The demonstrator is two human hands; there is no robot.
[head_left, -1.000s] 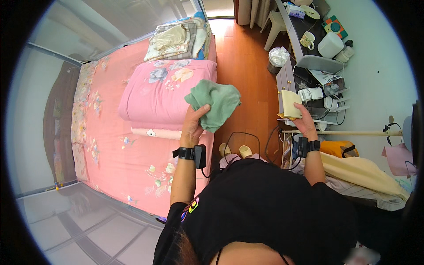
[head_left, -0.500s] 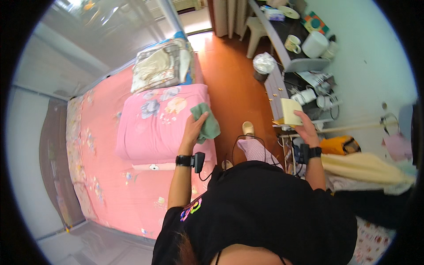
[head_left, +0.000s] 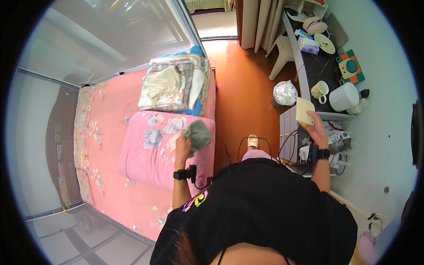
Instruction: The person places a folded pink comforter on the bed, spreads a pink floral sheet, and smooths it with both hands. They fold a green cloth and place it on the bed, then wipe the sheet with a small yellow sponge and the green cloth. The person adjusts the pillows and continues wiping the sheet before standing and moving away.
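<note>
In my left hand [head_left: 182, 150] is a crumpled green cloth [head_left: 199, 134], gripped at its left side over a folded pink flowered quilt [head_left: 145, 165]. My right hand [head_left: 318, 131] holds a cream, flat, squarish object [head_left: 304, 110] with rounded corners; I cannot make out its kind. It is raised beside the near end of the dark desk, above a unit of small drawers [head_left: 288, 139]. Both wrists wear black straps with small devices.
Folded blankets [head_left: 165, 88] lie on the pink bed sheet [head_left: 104, 150]. A lined trash bin [head_left: 285, 93] stands by the desk [head_left: 320, 66], which carries a mug [head_left: 319, 90], a white canister [head_left: 344, 97] and a tissue pack [head_left: 308, 45]. A stool [head_left: 282, 55] stands farther off. Dark cables hang near my waist.
I have moved forward along the floor, toward the desk and doorway. Both hands keep their hold; the cream object is now close to the desk's near end and the bin.
</note>
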